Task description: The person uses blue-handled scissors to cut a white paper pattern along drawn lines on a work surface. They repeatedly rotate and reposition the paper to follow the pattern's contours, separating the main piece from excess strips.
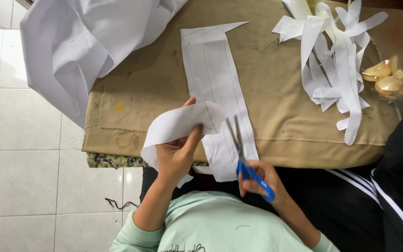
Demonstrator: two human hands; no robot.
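White curled paper strip [178, 126] sits pinched in the left hand [176, 156] at frame centre, its long axis running left to right. Just right of it, the right hand [262, 179] grips blue-handled scissors [243, 158], blades parted and pointing up-left at the strip's free end. Beneath lies a long white pattern piece [218, 88] on the tan-cloth table [281, 93]; pale floor tiles [24, 154] fill the left.

White cloth [75, 42], paper strips [336, 60] and a cellophane-wrapped packet [390, 79] lie about.
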